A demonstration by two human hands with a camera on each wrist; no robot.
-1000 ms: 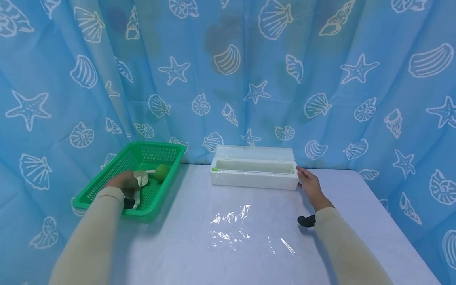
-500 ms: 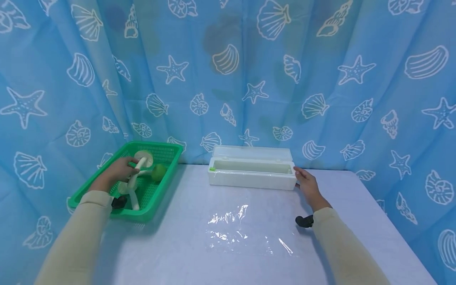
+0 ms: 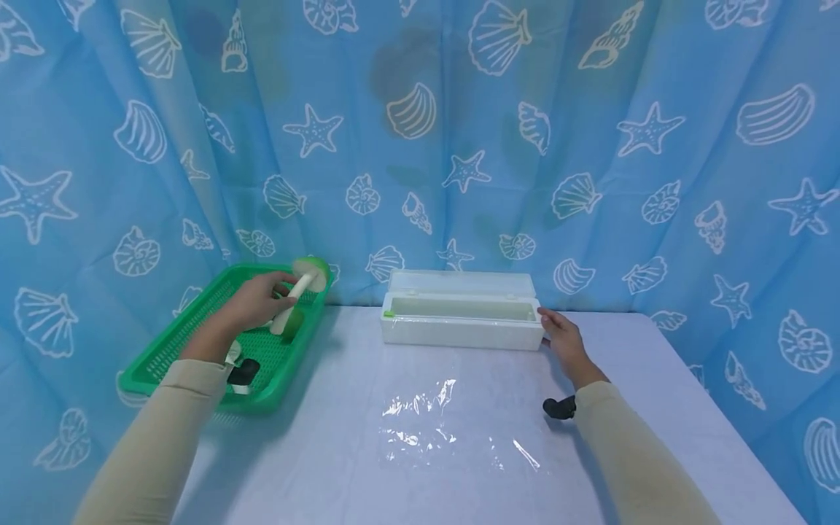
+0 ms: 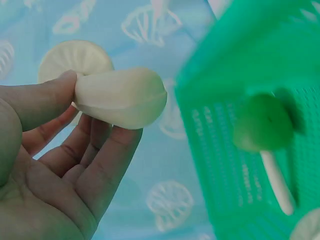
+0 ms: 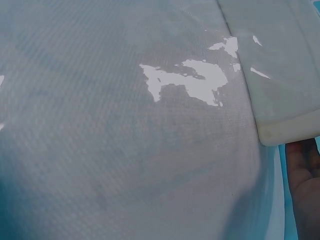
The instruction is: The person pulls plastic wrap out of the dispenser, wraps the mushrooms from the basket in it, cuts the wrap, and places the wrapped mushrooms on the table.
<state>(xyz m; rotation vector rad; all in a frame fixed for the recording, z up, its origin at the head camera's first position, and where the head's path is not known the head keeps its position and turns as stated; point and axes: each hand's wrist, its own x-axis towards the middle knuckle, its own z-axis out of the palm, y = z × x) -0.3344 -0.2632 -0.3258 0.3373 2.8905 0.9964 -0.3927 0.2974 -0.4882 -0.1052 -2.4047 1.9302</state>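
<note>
My left hand [image 3: 259,299] pinches the pale stem of a toy mushroom [image 3: 311,274], its green cap towards the far right rim of the basket. The left wrist view shows the stem [image 4: 120,97] end-on between thumb and fingers, the cap's ribbed pale underside beyond. Below in the green basket [image 3: 277,398] lies another green-capped mushroom [image 4: 263,122]. At the right end of a white cling film dispenser [image 3: 459,333], my right hand [image 3: 567,344] holds the box's edge. Its lid stands raised at the back; a green slider [image 3: 389,313] sits at the left.
A clear sheet of film [image 3: 420,423] spreads from the dispenser over the white table [image 3: 315,467], with bright glints. Behind the table hangs a blue curtain [image 3: 367,146] with white shells and starfish. Another pale piece [image 3: 233,352] shows in the basket beside my left wrist.
The left hand has lifted the mushroom from the basket's left part and moved it right and towards the far rim. The right hand stays at the dispenser's end.
</note>
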